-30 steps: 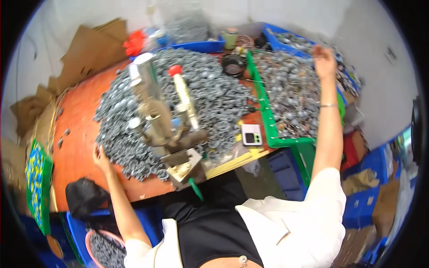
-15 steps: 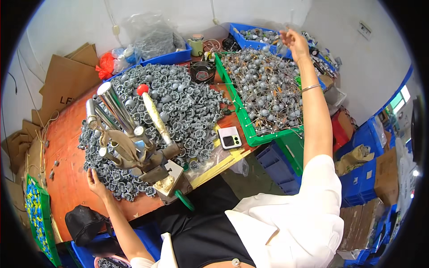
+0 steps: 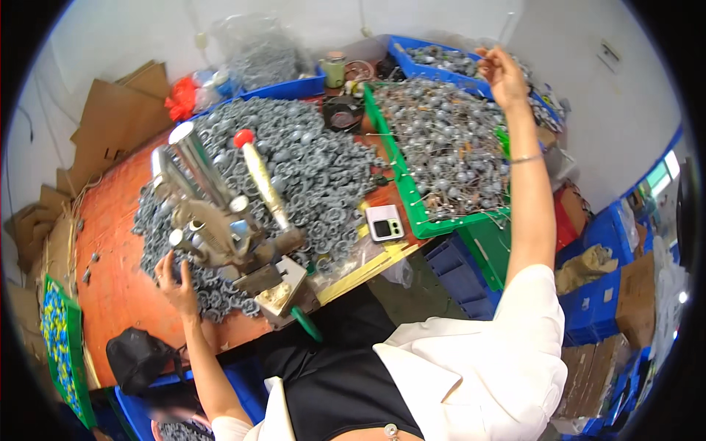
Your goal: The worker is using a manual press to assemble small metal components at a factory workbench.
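the orange table (image 3: 118, 279) is the biggest thing here, flat and scuffed, its far edge bending with the lens. across most of it spreads a heap (image 3: 309, 162) of dull grey metal rings and eyelets, lumpy and knotted together. to the right sits a green tray (image 3: 412, 213), hard plastic with a bright rim, filled with grey round-headed parts on thin wire stems, tangled like straw. behind it a blue bin (image 3: 434, 70) holds more of the same. near the table's front edge stands a hand press (image 3: 220, 220), shiny steel cylinders, a worn brass-coloured base and a long lever with a red ball knob. brown cardboard (image 3: 118, 117) leans flat against the wall at the far left. a black bag (image 3: 136, 359) slumps below the table, soft and matte. a small pale phone (image 3: 384, 223) lies between heap and tray.

the right hand (image 3: 500, 73) is raised over the tray's far end, fingers pinched narrow on something thin, perhaps one wire stem; it is too fine to make out. the left hand (image 3: 176, 283) rests on the near edge of the heap just beside the press, fingers spread loosely among the rings; whether it grips any i cannot tell.

the press base hides part of the heap, and the bag is half cut off by shadow.
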Motion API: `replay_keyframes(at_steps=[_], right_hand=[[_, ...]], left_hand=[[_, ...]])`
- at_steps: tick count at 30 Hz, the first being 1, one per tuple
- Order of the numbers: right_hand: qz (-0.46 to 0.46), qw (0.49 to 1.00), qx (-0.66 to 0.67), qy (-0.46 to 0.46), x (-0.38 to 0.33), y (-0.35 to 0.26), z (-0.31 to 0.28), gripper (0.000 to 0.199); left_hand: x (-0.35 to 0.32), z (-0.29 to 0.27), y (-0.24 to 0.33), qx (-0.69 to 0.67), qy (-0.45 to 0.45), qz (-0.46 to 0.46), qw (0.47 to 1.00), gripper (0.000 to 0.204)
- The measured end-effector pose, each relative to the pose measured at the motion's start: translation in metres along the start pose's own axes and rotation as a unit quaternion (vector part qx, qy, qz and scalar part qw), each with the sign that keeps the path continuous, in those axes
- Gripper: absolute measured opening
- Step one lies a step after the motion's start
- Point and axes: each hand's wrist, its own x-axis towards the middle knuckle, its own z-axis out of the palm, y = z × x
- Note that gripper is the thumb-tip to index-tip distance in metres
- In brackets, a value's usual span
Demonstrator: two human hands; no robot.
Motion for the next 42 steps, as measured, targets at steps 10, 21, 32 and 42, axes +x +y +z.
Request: replay_keyframes(at_steps=[10,21,32,42], right_hand=[[-0.106,0.985,0.021,-0.136,-0.144,-0.039,0.141,0.032],[0.096,0.910,0.018,-0.403,-0.305,0.052,0.244,0.008],[0.146,0.906,0.140,-0.373,-0.321,0.059,0.265,0.009],[0.176,0.914,0.117,-0.345,-0.321,0.058,0.268,0.009]], left_hand=[[-0.035,0.005,0.093,-0.050,-0.105,0.021,0.993,0.032],[-0.076,0.033,0.134,-0.072,-0.209,-0.018,0.975,0.021],[-0.075,0.030,0.139,-0.059,-0.305,-0.020,0.950,0.030],[-0.059,0.025,0.154,0.068,-0.350,-0.008,0.934,0.029]])
